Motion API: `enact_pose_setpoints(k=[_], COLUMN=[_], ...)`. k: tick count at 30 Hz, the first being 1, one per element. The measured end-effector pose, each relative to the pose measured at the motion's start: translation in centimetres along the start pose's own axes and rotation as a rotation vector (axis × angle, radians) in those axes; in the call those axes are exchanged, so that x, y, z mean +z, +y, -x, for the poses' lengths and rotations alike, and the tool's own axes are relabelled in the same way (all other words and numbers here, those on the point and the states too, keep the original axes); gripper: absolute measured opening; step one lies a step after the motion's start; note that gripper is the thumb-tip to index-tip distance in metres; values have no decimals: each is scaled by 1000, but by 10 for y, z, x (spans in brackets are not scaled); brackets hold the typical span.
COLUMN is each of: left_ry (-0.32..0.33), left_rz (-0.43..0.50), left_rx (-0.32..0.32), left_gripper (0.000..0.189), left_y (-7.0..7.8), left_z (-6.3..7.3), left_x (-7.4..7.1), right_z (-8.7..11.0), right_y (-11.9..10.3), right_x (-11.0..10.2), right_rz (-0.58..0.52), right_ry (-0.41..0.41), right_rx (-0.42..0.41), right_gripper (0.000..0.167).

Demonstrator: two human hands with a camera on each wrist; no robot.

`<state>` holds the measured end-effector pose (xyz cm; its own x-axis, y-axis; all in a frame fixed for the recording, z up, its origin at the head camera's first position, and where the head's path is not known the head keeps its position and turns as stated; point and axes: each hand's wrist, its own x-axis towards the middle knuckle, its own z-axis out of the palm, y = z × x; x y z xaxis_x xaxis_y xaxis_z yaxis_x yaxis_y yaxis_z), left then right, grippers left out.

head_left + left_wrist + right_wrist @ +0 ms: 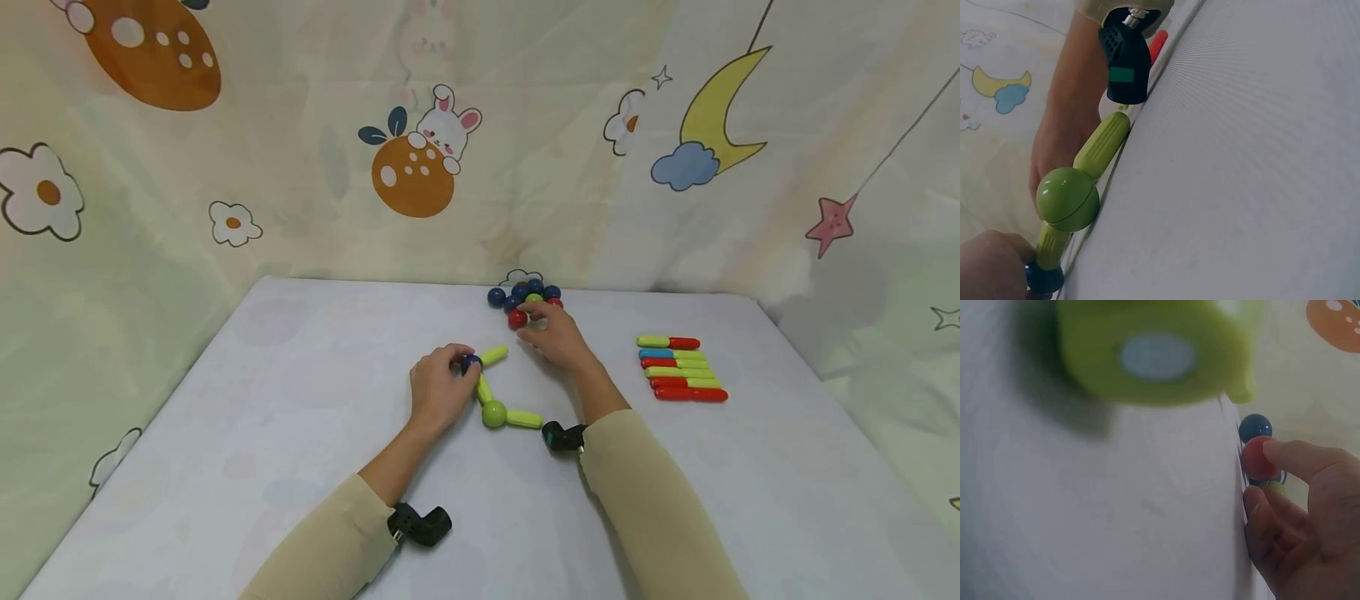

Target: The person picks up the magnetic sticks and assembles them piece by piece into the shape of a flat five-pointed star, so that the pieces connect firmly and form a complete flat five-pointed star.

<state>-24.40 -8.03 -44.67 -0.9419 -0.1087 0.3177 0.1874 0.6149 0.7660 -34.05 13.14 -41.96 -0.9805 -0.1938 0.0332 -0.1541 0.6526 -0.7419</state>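
Note:
My left hand holds a dark blue ball between thumb and fingers, which partly hide it. A yellow-green stick extends from this ball to the upper right. A second yellow-green stick runs from it to a green ball, which bears a third stick pointing right. At the back of the table, my right hand pinches a red ball, one fingertip overlapping it and the other fingers curled below it in the right wrist view.
Behind the red ball lies a cluster of several dark blue balls, with a green ball and another red one. Two-part coloured sticks lie in a stack of rows at the right on the white table. A patterned cloth hangs behind.

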Motion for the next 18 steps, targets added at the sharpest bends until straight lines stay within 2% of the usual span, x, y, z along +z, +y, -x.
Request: enact_pose_setpoints(k=[6, 14, 18], left_ry=[4, 18, 16], left_rz=[-3, -3, 1], left_rx=[6, 9, 3], left_gripper=[23, 22, 22], left_y=[-1, -1, -2], left_z=[-1, -2, -1], left_x=[0, 0, 1], right_z=[-1, -1, -1], right_y=[-1, -3, -1], right_x=[1, 0, 0], right_rz=[2, 7, -29], right_ry=[70, 37, 36], right_rx=[-4, 24, 58], right_gripper=[40, 38, 39])
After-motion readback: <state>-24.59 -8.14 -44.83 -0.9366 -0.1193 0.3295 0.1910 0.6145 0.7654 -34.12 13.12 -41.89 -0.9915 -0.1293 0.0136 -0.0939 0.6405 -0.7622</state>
